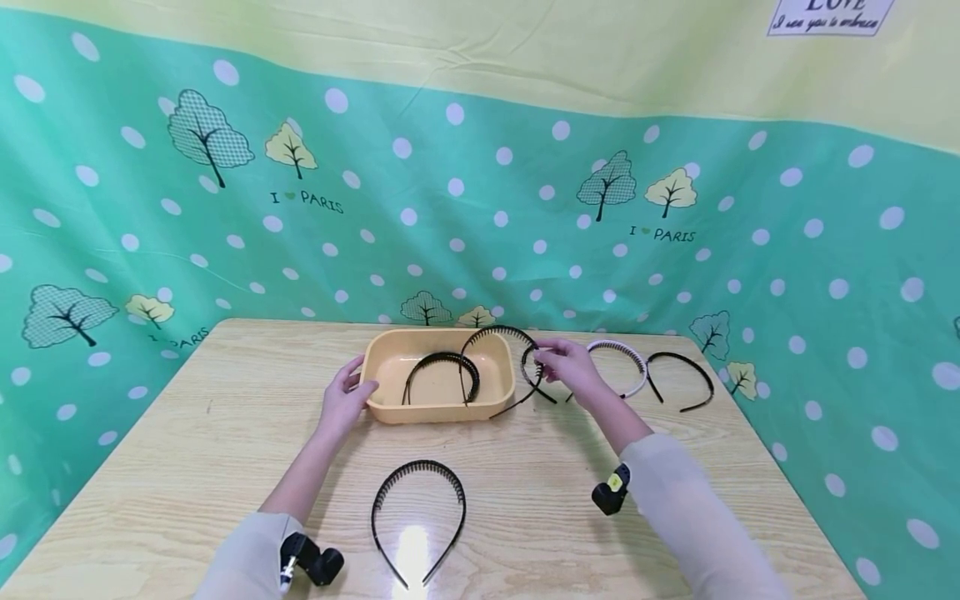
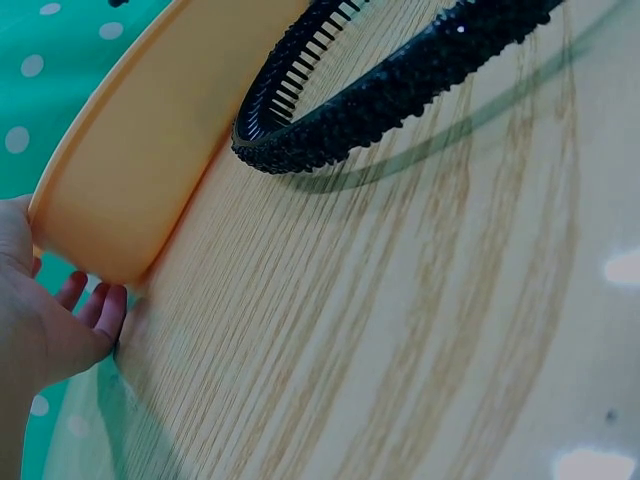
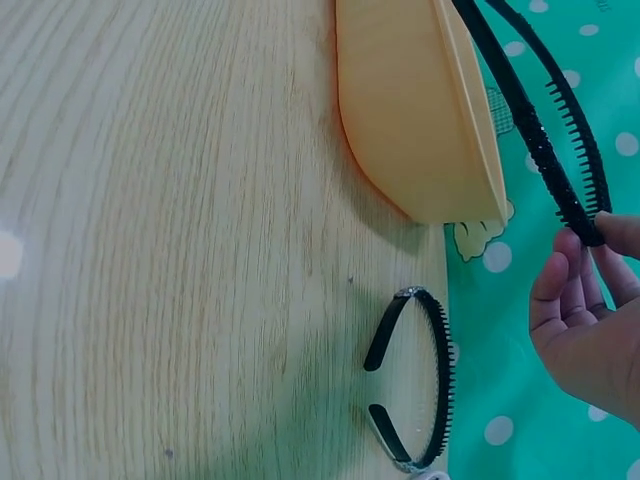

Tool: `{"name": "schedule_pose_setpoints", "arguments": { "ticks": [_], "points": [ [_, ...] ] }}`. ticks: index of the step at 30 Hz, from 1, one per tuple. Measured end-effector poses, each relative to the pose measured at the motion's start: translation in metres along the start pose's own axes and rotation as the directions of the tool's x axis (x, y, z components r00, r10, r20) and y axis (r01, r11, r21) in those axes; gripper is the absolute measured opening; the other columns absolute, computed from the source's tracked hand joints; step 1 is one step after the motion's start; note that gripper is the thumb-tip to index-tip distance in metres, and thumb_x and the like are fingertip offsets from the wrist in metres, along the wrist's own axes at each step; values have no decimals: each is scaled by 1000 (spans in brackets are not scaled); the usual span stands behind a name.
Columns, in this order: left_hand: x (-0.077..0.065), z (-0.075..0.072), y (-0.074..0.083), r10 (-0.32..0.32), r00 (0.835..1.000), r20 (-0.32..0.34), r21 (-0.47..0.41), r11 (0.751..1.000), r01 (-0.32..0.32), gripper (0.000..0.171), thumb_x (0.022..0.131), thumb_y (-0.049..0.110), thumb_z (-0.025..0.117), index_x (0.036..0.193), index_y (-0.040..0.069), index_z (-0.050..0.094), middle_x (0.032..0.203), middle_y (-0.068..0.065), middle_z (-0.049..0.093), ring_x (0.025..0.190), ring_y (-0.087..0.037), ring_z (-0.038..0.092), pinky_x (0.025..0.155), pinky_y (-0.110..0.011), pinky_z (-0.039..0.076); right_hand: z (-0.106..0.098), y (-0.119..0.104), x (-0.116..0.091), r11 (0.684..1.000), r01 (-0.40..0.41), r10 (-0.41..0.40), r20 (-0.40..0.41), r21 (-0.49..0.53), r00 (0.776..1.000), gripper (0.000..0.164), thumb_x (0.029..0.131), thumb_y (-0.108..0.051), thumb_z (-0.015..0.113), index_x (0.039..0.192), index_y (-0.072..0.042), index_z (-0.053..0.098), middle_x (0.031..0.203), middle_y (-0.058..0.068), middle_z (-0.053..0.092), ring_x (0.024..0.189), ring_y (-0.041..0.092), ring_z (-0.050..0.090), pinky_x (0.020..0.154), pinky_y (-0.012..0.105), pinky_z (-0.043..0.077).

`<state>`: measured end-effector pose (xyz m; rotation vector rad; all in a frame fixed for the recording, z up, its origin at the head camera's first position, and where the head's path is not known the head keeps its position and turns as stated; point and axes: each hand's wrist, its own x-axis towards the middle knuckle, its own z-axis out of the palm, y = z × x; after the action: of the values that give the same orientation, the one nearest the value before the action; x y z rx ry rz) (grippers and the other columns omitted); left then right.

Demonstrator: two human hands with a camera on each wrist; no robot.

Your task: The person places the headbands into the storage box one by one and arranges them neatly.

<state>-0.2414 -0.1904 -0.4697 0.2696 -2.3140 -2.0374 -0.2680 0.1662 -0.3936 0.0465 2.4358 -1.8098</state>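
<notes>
While left grip [image 1: 347, 402] clasps tray [image 1: 420, 414] end | right grip [image 1: 568, 367] pinches black headband [image 3: 540, 152] | curtain [image 1: 480, 200] reads "I PARIS" | label [image 1: 831, 17] "LOVE"

Backdrop [image 1: 480, 162]: green fabric, white dots, behind and along both sides of the tabletop [image 1: 247, 408] | upper band [image 1: 525, 50]: pale yellow, creased | print: checked trees [image 1: 210, 133], yellow trees [image 1: 291, 148], "I PARIS" lettering [image 1: 306, 201] | upper right: bordered panel [image 1: 831, 18], partly cropped | tabletop: light wood grain | light: bright glare [image 1: 412, 554] on its nearer part
</notes>
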Motion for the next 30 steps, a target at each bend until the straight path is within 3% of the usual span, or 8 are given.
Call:
{"name": "schedule_pose_setpoints", "arguments": {
  "ticks": [9,16,24,30],
  "points": [
    [0,0,1,-7,1000,2,15,1000,7,60,91,13,53,146,16,31,136,-21,46,97,-10,54,68,-15,49,8,-2,5,1000,12,-12,-21,14,1000,36,90,-12,59,124,-1,57,77,-3,58,62,9,53,61,23,50],
    [-1,0,1,-11,1000,10,13,1000,11,62,91,14,54,147,17,29,138,-23,44,99,-11,54,68,-16,49,15,-4,7,1000,2,-1,-42,21,999,35,90,-13,59,124,-3,58,106,21,62,62,9,54,70,33,54],
    [0,0,1,-13,1000,5,-5,1000,13,61,91,13,54,147,18,30,137,-21,45,93,-6,54,68,-15,49,21,-8,8,998,1,1,-29,60,1000,36,91,-12,58,126,-2,56,83,-1,58,61,8,52,62,24,51],
    [0,0,0,-12,1000,3,-1,1000,12,60,91,12,53,146,17,31,136,-21,46,94,-8,54,68,-15,49,28,-9,10,997,-10,15,-53,83,999,35,91,-11,58,125,-4,58,83,-1,56,60,9,52,60,24,50]
  ]
}}
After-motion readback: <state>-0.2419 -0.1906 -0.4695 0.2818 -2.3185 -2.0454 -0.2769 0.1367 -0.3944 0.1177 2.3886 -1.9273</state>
